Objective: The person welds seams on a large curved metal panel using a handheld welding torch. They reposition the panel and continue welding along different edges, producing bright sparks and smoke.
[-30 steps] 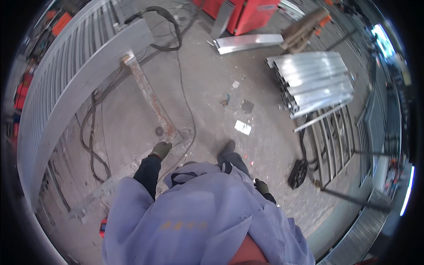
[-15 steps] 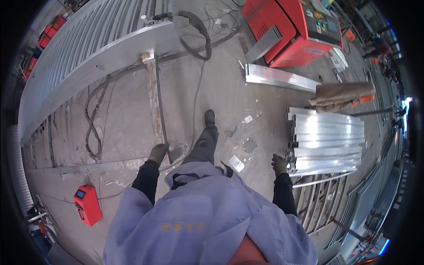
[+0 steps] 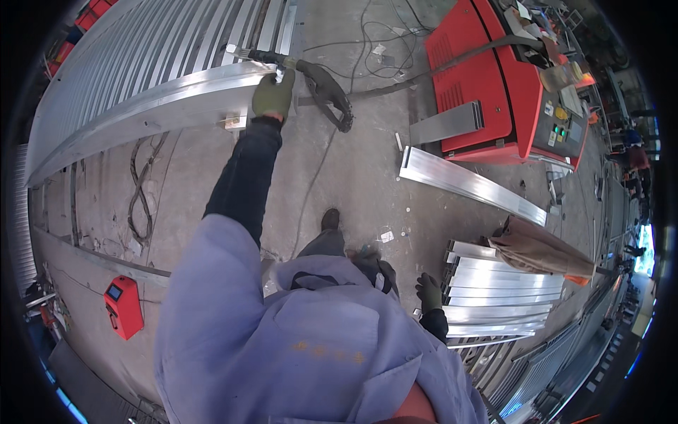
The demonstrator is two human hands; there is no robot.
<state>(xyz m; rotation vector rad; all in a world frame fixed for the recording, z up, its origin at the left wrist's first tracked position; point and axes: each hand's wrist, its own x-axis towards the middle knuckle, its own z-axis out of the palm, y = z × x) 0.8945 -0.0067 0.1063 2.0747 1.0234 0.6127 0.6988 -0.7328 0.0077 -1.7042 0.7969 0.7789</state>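
Your left hand point(image 3: 273, 97) at eleven o'clock seems to be grasping the torch point(image 3: 261, 56), closure unclear; lifting would need a firm hold.

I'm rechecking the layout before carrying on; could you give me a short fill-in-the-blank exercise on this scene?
1. The left hand, at the black tool on the slatted metal panel, wears a glove coloured ______.
2. The right hand is beside stacked metal bars, near a cloth coloured ______.
3. The small red box stands on the person's ______ side.

Missing words: green; brown; left.
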